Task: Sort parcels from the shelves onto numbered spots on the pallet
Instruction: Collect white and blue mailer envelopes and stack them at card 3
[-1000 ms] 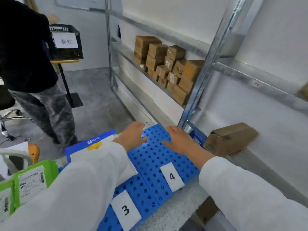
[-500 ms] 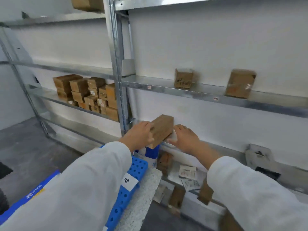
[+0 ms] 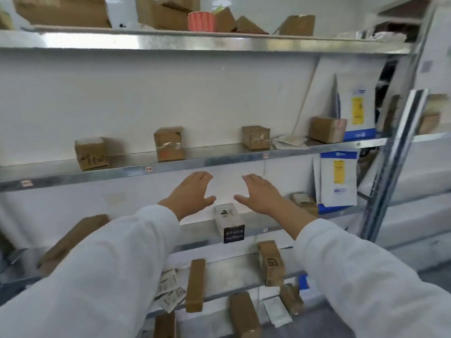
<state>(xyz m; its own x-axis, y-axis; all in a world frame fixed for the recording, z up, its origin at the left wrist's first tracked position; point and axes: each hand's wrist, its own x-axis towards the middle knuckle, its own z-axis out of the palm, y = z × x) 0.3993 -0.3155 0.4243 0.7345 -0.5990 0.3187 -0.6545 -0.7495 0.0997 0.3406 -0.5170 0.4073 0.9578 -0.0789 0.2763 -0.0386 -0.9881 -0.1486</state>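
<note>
My left hand (image 3: 192, 191) and my right hand (image 3: 260, 192) are raised side by side in front of the metal shelves, both open and holding nothing. Just below and between them a small white and black box (image 3: 229, 223) stands on a shelf. On the shelf above (image 3: 195, 162) stand three small brown parcels: one at the left (image 3: 91, 153), one in the middle (image 3: 169, 143), one to the right (image 3: 255, 137). A long brown parcel (image 3: 70, 242) lies at the lower left, partly behind my left sleeve. The pallet is out of view.
The top shelf carries brown boxes (image 3: 161, 13) and a red roll (image 3: 201, 20). White and blue mailers (image 3: 356, 111) lean at the right by a steel upright (image 3: 390, 167). Lower shelves hold more brown parcels (image 3: 271, 263) and small white packets (image 3: 170, 291).
The view has swung from the blue pallet up and right along the shelves. Half a second ago both hands held a brown parcel; now they are empty and raised higher.
</note>
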